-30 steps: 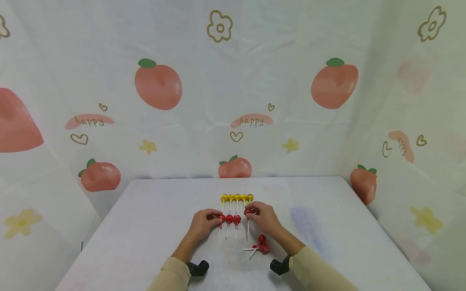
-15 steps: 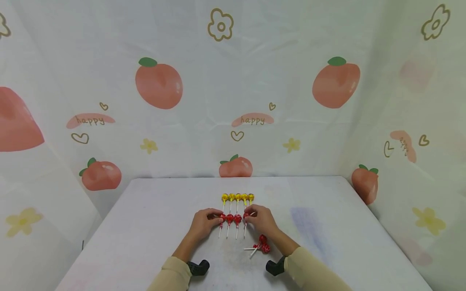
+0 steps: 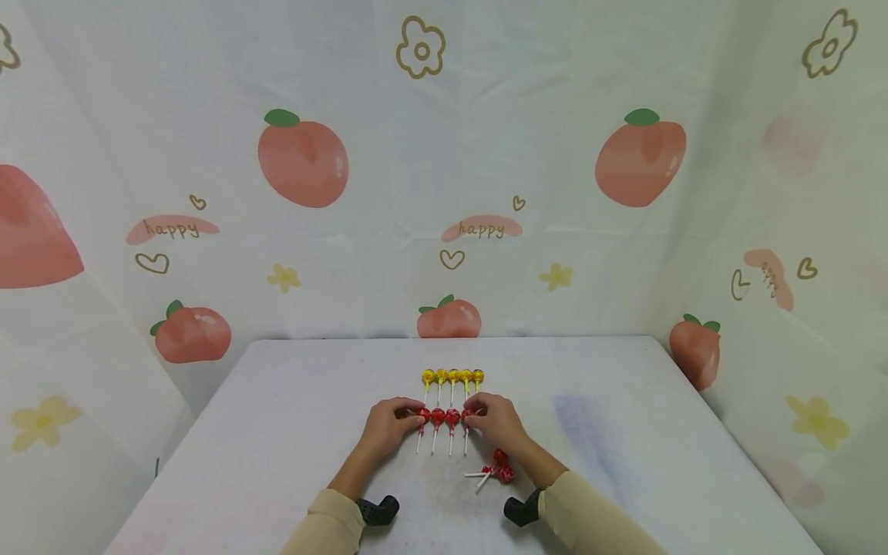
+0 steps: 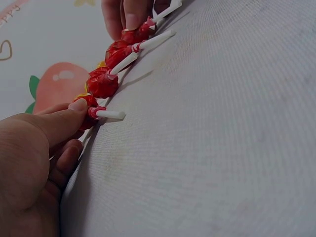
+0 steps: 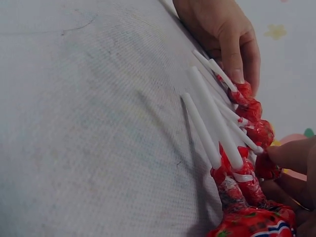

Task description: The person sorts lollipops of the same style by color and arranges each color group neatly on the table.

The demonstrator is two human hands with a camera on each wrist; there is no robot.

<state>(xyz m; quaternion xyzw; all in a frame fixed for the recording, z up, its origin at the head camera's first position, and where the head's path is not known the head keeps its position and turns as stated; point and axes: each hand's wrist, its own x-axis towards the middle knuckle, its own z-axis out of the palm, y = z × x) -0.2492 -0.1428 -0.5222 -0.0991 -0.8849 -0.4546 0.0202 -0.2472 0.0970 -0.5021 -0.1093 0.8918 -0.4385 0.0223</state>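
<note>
Red-wrapped lollipops lie in a row across the table, white sticks toward me. My left hand [image 3: 388, 425] pinches the leftmost red lollipop [image 4: 90, 112] by its head, between thumb and fingers. At the row's right end, my right hand [image 3: 501, 420] holds another red lollipop [image 5: 268, 168] by the head. Between the hands sit two more red lollipops [image 3: 438, 417], untouched. Just beyond this row, several yellow lollipops [image 3: 454, 376] stand side by side, partly hidden behind the right fingers. Below the right hand is a loose pile of red lollipops [image 3: 502, 467] with crossing sticks.
The white table [image 3: 312, 401] has a bluish stain [image 3: 590, 424] right of the hands. A fruit-printed curtain [image 3: 388, 154] encloses the back and sides. Black wrist devices [image 3: 378, 511] sit at both cuffs.
My right hand has moved left and slightly toward me, bringing its red lollipop down beside the others in the row. The left hand has stayed on the leftmost one.
</note>
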